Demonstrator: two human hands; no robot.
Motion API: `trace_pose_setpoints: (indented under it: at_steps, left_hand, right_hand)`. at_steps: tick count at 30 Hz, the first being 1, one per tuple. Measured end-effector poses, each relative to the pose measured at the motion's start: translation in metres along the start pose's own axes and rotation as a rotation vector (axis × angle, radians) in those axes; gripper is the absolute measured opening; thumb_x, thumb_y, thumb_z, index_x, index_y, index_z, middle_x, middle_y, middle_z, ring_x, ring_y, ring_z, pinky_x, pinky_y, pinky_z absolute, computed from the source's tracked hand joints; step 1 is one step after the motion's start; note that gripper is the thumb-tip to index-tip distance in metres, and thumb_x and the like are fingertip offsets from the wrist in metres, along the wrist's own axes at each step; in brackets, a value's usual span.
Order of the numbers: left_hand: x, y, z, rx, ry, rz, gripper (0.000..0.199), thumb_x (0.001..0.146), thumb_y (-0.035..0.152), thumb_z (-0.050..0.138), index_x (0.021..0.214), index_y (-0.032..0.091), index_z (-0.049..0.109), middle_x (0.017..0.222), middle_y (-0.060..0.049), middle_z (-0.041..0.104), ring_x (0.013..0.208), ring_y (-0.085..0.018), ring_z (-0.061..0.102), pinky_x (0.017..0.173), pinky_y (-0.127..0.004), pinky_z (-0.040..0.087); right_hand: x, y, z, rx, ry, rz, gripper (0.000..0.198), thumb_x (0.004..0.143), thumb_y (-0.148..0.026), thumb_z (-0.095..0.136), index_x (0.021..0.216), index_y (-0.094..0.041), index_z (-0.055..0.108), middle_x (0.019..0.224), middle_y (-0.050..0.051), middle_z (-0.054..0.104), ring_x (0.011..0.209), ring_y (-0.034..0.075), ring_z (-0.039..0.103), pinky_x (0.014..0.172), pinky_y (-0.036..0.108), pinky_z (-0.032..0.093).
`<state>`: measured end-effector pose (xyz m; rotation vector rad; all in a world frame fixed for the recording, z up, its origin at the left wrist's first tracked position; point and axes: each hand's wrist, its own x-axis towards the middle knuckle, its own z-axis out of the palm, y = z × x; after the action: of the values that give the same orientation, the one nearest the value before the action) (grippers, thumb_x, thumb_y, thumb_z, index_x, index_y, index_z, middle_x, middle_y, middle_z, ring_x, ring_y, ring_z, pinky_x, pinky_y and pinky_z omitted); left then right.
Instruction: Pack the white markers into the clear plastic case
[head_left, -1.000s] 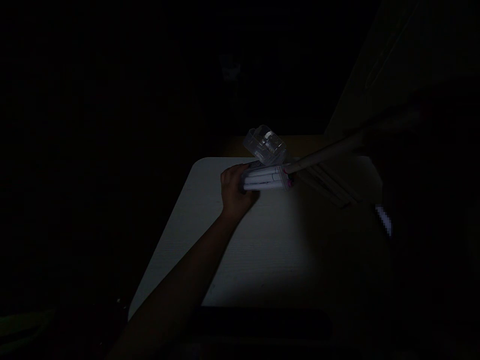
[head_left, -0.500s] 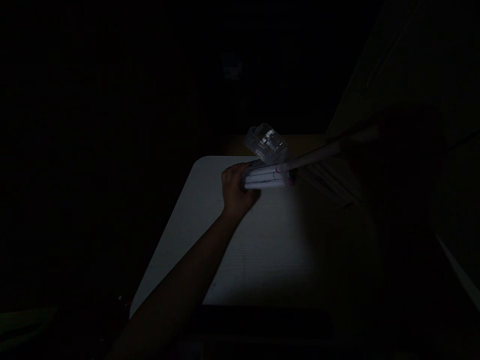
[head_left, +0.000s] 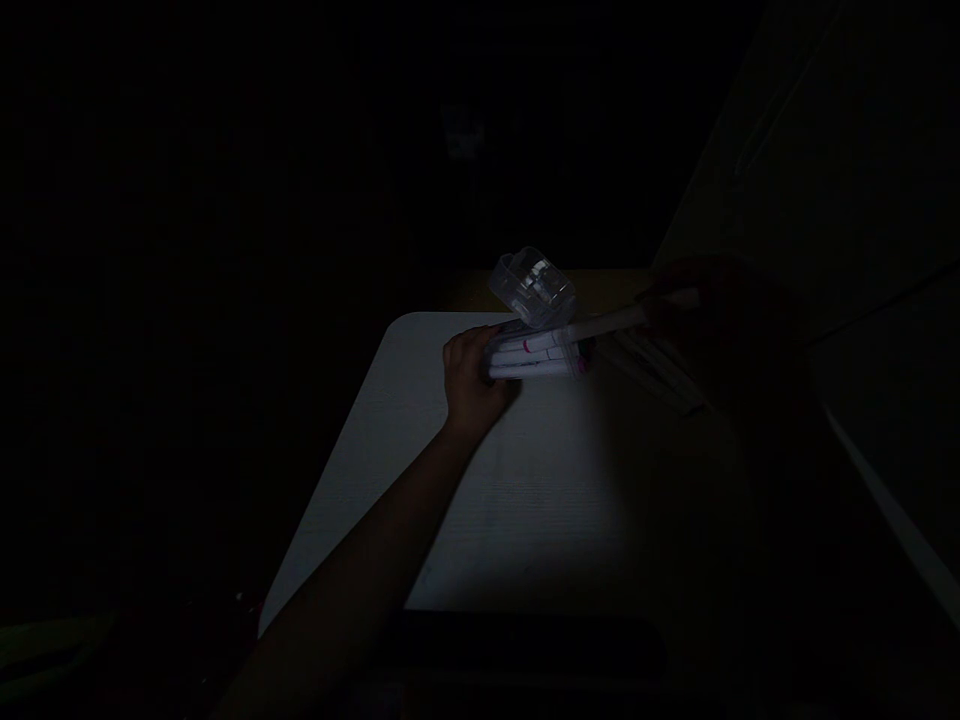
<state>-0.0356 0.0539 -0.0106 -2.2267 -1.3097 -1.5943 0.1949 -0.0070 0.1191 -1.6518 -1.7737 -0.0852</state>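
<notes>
My left hand [head_left: 474, 375] is closed around the near end of a clear plastic marker case [head_left: 536, 352], which lies tilted low over the table. White markers with pink and dark ends show inside it. The case's clear lid [head_left: 532, 285] stands swung open at the back. In deep shadow on the right, my right hand [head_left: 697, 295] grips a white marker [head_left: 611, 322]. This marker's far end reaches into the open right end of the case. The right hand's fingers are hard to make out in the dark.
The pale wooden table [head_left: 517, 480] has a rounded far left corner and is lit only in its left part. Several more white markers [head_left: 652, 365] lie in the shadow right of the case. A dim wall rises on the right. Darkness hides the surroundings.
My right hand has moved left toward the case, and the white marker has slid further into it. My left hand and the lid have stayed in place.
</notes>
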Motion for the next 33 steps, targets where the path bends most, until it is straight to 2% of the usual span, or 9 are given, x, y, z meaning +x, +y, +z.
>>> trace_pose_setpoints:
  at_steps: [2,4,7,10,15,20,25,33]
  left_hand:
    - [0.0,-0.001,0.001,-0.007,0.007,0.009,0.05,0.068,0.035,0.062,0.116,0.022,0.052,0.111,-0.007,0.06,0.106,-0.025,0.052,0.092,-0.041,0.04]
    - [-0.001,-0.002,0.001,-0.007,0.011,0.007,0.053,0.066,0.035,0.063,0.116,0.022,0.051,0.113,-0.007,0.06,0.106,-0.025,0.051,0.092,-0.04,0.04]
    - [-0.001,-0.002,0.001,0.006,0.0,-0.018,0.055,0.065,0.035,0.065,0.116,0.023,0.051,0.114,-0.007,0.059,0.106,-0.025,0.051,0.092,-0.04,0.04]
    - [-0.001,-0.001,0.0,0.007,0.009,-0.037,0.054,0.065,0.035,0.065,0.116,0.022,0.051,0.112,-0.007,0.06,0.106,-0.025,0.052,0.092,-0.04,0.041]
    - [0.0,0.001,0.0,-0.004,0.026,-0.031,0.054,0.064,0.034,0.065,0.115,0.022,0.051,0.111,-0.007,0.06,0.105,-0.025,0.052,0.091,-0.039,0.041]
    - [0.0,0.002,0.0,-0.012,0.025,-0.015,0.053,0.065,0.031,0.064,0.115,0.022,0.052,0.111,-0.007,0.059,0.105,-0.025,0.052,0.091,-0.04,0.041]
    - [0.001,0.001,0.001,0.009,0.023,-0.016,0.052,0.066,0.033,0.062,0.115,0.022,0.052,0.11,-0.008,0.06,0.104,-0.025,0.052,0.09,-0.041,0.041]
    - [0.001,0.0,0.002,-0.013,0.034,-0.015,0.054,0.062,0.028,0.064,0.114,0.022,0.053,0.111,-0.007,0.06,0.105,-0.025,0.053,0.091,-0.041,0.042]
  right_hand:
    - [-0.001,-0.007,-0.008,0.298,-0.046,0.117,0.054,0.079,-0.043,0.049,0.112,-0.002,0.06,0.095,0.006,0.064,0.073,0.006,0.062,0.059,0.015,0.042]
    - [-0.004,-0.015,-0.012,0.475,-0.073,0.229,0.038,0.08,-0.03,0.057,0.109,-0.006,0.062,0.087,0.005,0.065,0.063,0.005,0.061,0.053,0.012,0.042]
    - [-0.01,-0.027,-0.015,0.489,-0.062,0.259,0.024,0.083,-0.023,0.057,0.102,-0.01,0.064,0.068,0.001,0.062,0.058,0.005,0.058,0.05,0.012,0.042]
    - [-0.013,-0.03,-0.014,0.394,-0.083,0.226,0.02,0.084,-0.022,0.055,0.098,-0.012,0.066,0.063,0.0,0.06,0.058,0.007,0.056,0.053,0.016,0.041]
    - [-0.009,-0.011,-0.007,0.333,-0.099,0.028,0.021,0.083,-0.029,0.053,0.089,-0.016,0.069,0.081,0.004,0.065,0.077,0.013,0.061,0.075,0.027,0.049]
    - [-0.006,0.002,-0.004,0.273,-0.117,-0.099,0.021,0.083,-0.027,0.051,0.088,-0.019,0.069,0.092,0.004,0.066,0.083,0.015,0.063,0.077,0.026,0.05]
    - [-0.005,0.004,-0.003,0.204,-0.115,-0.265,0.022,0.084,-0.026,0.05,0.089,-0.015,0.069,0.093,0.005,0.066,0.083,0.014,0.062,0.076,0.025,0.05]
    - [-0.004,0.007,-0.001,0.237,-0.151,-0.259,0.024,0.084,-0.026,0.049,0.09,-0.014,0.068,0.093,0.006,0.066,0.085,0.014,0.062,0.078,0.025,0.049]
